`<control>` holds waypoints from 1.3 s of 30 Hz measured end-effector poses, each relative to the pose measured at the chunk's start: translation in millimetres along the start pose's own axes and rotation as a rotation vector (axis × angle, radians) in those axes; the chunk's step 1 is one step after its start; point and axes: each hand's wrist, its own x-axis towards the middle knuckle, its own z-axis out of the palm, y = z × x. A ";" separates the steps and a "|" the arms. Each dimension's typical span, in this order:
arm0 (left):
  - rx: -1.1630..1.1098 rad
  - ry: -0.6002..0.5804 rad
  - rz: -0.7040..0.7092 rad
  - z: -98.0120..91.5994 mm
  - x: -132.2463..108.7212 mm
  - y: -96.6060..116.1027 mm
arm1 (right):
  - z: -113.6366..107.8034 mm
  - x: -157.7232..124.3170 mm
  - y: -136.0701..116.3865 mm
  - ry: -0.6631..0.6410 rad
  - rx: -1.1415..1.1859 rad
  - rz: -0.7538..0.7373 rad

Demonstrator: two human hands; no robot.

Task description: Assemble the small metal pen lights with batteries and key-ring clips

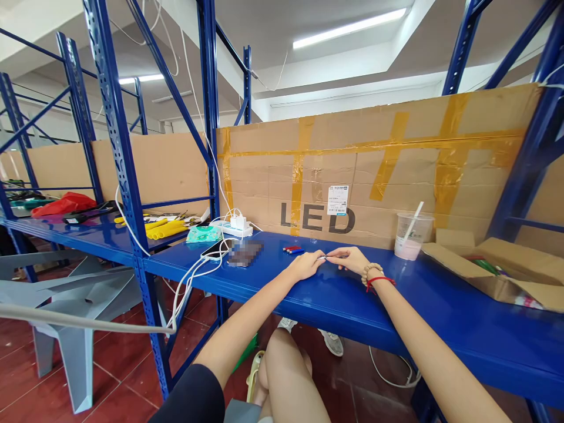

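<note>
My left hand (307, 264) rests near the blue shelf top (264, 276), its fingers pinched together. Opposite it, my right hand (350, 259) also pinches, with beads and a red cord around the wrist. Between the fingertips of both is a small, thin item (326, 257), partly dark and partly shiny; its kind is too small to tell. Just beyond my left hand lie a few short red and blue pieces (293, 249), side by side, their kind unclear.
On the left are a pixelated flat object (245, 254), a power strip (232, 228) with white cables, a teal packet (203, 234) and yellow tubes (166, 228). A cup with a straw (410, 238) and an open carton (506, 267) stand right. Taped cardboard (374, 170) backs the shelf.
</note>
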 end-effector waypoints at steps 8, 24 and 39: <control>-0.018 0.010 0.006 -1.4 -2.4 2.6 | 0.9 0.0 4.8 -0.004 0.028 -0.052; -0.030 0.020 -0.008 -4.5 -4.6 4.9 | 4.0 -0.8 -0.6 0.083 0.106 -0.035; -0.117 0.030 0.002 -1.5 -2.3 -0.7 | 3.3 3.8 0.5 0.032 0.100 -0.056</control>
